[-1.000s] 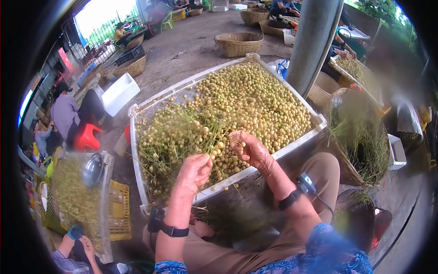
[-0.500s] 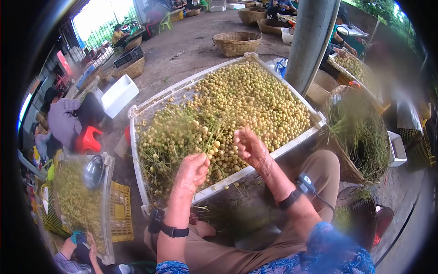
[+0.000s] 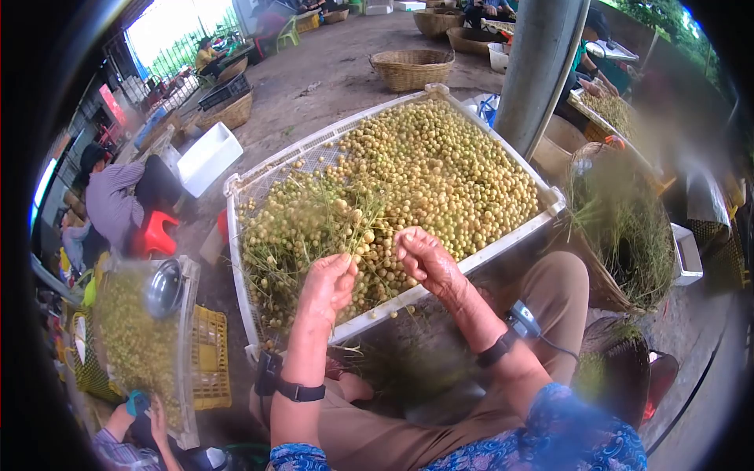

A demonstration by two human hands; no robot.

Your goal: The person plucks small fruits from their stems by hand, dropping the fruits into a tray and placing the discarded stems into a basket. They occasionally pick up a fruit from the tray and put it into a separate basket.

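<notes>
In front of me a white-rimmed mesh tray (image 3: 283,159) holds a heap of small round yellowish fruits (image 3: 452,173). Over its near left part, my left hand (image 3: 326,286) is closed in a pinch on a thin green fruit sprig (image 3: 363,228), with several fruits by the fingertips. To its right, slightly apart, my right hand (image 3: 428,259) is above the loose fruits, thumb and fingers pressed together; whatever they hold is too small to make out. More stemmed fruit sprigs (image 3: 287,216) lie tangled on the tray's left side.
A metal post (image 3: 538,78) rises behind the tray. At right stands a basket heaped with stripped stems (image 3: 628,235). Another fruit tray (image 3: 141,337) with a metal bowl (image 3: 163,289) is at lower left, beside a co-worker's hands (image 3: 149,412). A wicker basket (image 3: 411,72) stands beyond.
My right hand has moved slightly left and down, its fingers drawn closer together. My left hand keeps its pinch on the sprig, a little higher than before.
</notes>
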